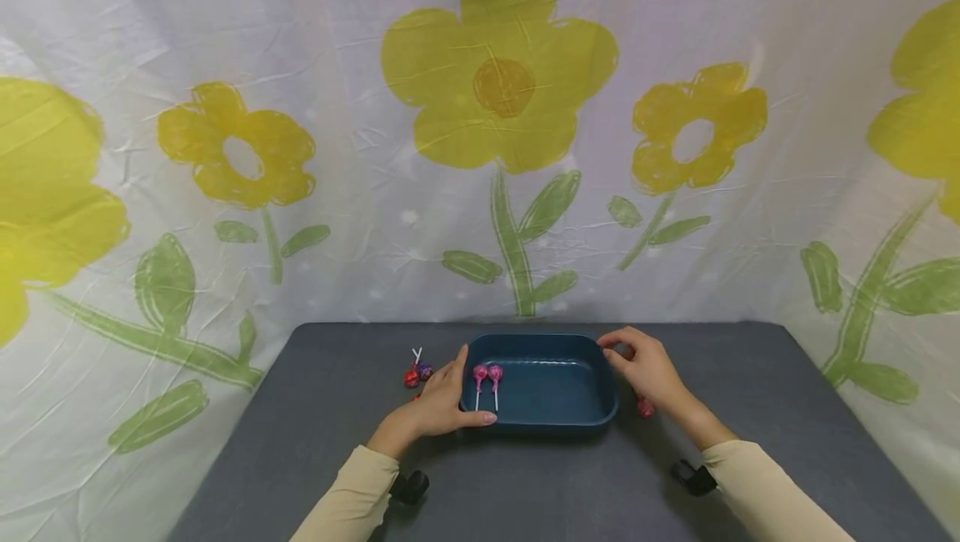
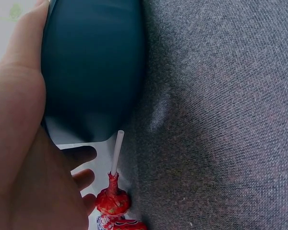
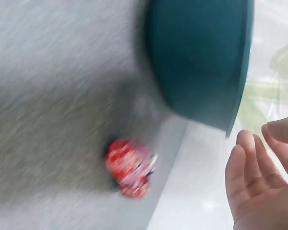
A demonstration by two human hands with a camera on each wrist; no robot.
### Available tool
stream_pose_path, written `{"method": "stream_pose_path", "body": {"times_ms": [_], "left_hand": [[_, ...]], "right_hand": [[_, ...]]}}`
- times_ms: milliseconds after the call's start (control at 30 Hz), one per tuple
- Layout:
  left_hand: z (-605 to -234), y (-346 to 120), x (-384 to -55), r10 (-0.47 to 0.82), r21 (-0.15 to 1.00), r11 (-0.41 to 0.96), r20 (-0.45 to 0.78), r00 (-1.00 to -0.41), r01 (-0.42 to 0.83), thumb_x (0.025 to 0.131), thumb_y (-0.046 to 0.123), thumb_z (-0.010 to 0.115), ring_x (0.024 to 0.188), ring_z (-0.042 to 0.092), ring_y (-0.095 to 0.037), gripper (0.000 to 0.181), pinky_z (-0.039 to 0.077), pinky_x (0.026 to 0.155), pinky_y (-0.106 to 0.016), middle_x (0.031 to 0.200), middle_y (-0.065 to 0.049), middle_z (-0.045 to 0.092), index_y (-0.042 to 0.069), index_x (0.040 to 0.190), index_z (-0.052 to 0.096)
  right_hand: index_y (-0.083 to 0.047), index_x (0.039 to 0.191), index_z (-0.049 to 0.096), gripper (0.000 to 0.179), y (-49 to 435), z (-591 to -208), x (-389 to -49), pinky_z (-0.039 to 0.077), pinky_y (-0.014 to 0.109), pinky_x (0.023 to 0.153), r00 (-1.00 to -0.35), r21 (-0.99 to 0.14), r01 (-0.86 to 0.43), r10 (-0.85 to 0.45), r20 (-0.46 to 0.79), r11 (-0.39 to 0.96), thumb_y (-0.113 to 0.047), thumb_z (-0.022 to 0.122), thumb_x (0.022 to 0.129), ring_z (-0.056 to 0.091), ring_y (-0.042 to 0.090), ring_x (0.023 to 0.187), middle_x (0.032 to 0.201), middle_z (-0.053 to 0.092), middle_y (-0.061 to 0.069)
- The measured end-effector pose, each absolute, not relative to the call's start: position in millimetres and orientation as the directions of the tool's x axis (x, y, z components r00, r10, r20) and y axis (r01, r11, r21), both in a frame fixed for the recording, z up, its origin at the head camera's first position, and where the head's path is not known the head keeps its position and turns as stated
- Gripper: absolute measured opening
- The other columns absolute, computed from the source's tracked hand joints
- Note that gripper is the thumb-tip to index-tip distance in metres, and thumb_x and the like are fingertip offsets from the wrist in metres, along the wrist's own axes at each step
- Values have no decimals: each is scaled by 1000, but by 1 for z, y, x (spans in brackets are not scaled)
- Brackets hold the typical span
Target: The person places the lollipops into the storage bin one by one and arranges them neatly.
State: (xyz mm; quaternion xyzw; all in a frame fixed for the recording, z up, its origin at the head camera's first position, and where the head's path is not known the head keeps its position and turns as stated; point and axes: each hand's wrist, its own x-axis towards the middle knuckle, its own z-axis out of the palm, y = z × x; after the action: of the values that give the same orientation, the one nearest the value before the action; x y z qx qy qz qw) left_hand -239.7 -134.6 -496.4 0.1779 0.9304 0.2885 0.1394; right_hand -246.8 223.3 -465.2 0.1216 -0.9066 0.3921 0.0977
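Note:
A dark teal rectangular dish (image 1: 558,396) stands on the table, two pink lollipops (image 1: 487,373) side by side in its left end, sticks toward the near side. My left hand (image 1: 442,400) holds that end, thumb at the near rim and fingers along the left side. Close to those fingers, a red lollipop (image 2: 113,200) lies in the left wrist view. At the dish's far right corner is my right hand (image 1: 647,367), fingers loosely bent and nothing held. Red and pink lollipops (image 3: 127,163) lie below it, blurred in the right wrist view and partly hidden in the head view.
Left of the dish lie red and purple lollipops (image 1: 417,374), partly behind my left hand. The grey table (image 1: 540,488) ends at a curtain (image 1: 360,258) printed with yellow flowers.

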Motion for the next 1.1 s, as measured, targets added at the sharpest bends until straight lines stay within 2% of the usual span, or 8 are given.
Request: {"method": "stream_pose_path", "body": {"times_ms": [133, 267, 367, 533, 1100], "left_hand": [[-497, -134, -240, 412, 587, 770, -157, -897, 251, 79, 69, 68, 153, 16, -41, 126, 18, 120, -63, 166, -19, 15, 10, 159, -10], [-498, -134, -240, 411, 586, 771, -157, -898, 250, 80, 68, 69, 153, 16, -41, 125, 19, 119, -63, 166, -19, 15, 11, 159, -10], [-498, -133, -240, 407, 586, 772, -156, -900, 247, 80, 67, 69, 153, 17, -41, 125, 20, 119, -63, 166, -19, 16, 12, 159, -9], [-497, -134, -240, 403, 582, 775, -152, -902, 248, 80, 67, 69, 153, 18, -41, 125, 20, 119, -63, 165, -20, 17, 12, 160, -9], [-493, -133, -237, 395, 578, 780, -157, -905, 240, 80, 66, 70, 152, 18, -42, 124, 20, 118, -64, 165, -20, 17, 11, 160, -8]], "right_hand": [[-7, 109, 71, 18, 237, -467, -239, 42, 24, 52, -948, -663, -302, -139, 288, 685, -8, 68, 92, 49, 3, 55, 100, 68, 9], [-6, 109, 71, 18, 250, -472, -232, 43, 25, 49, -954, -670, -287, -140, 264, 685, -6, 67, 92, 52, 10, 52, 102, 68, 11], [-5, 110, 70, 19, 258, -478, -227, 42, 24, 49, -958, -671, -276, -143, 247, 688, -6, 68, 91, 52, 9, 52, 100, 68, 11], [-5, 108, 71, 20, 266, -485, -222, 39, 23, 51, -960, -655, -268, -142, 240, 707, -7, 71, 89, 46, 0, 54, 96, 68, 9], [-7, 105, 72, 20, 283, -506, -213, 38, 22, 51, -962, -624, -248, -111, 251, 741, -11, 75, 86, 44, -1, 58, 101, 68, 9]]}}
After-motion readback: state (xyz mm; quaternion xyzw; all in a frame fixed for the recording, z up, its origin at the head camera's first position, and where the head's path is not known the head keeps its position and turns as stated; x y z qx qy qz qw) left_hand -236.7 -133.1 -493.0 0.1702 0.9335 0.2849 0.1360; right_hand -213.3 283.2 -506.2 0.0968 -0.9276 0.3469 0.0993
